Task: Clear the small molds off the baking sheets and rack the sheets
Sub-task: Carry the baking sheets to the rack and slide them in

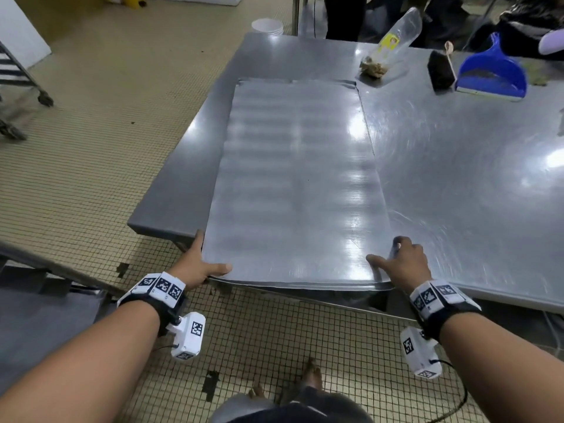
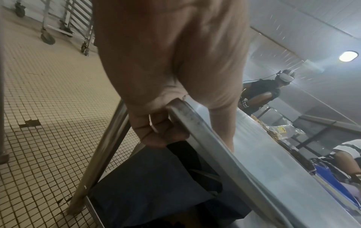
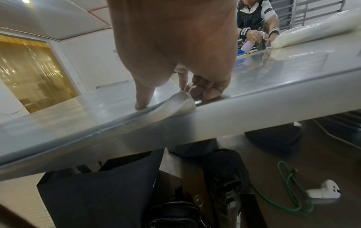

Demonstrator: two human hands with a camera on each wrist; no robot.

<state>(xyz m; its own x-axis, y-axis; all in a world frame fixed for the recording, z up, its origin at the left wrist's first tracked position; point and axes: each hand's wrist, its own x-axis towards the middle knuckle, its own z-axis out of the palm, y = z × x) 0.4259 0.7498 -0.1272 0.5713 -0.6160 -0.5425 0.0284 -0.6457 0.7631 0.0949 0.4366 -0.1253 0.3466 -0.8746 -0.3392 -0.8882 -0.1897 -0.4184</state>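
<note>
A large flat metal baking sheet (image 1: 293, 178) lies lengthwise on the steel table (image 1: 457, 193), its near edge jutting over the table's front. Its top surface is bare. My left hand (image 1: 201, 267) grips the near-left corner, thumb on top. In the left wrist view the fingers (image 2: 162, 131) curl under the sheet's rim (image 2: 215, 151). My right hand (image 1: 403, 264) is at the near-right corner. Its thumb (image 3: 142, 101) presses on the sheet (image 3: 78, 111), and its curled fingers (image 3: 207, 89) sit against the slightly raised corner.
At the table's far right lie a blue dustpan (image 1: 494, 71), a black brush (image 1: 441, 70) and a clear plastic bottle (image 1: 393, 38). A wheeled rack (image 2: 76, 20) stands on the tiled floor to the left. Dark bags (image 3: 136, 192) sit under the table. Other people stand at the far side.
</note>
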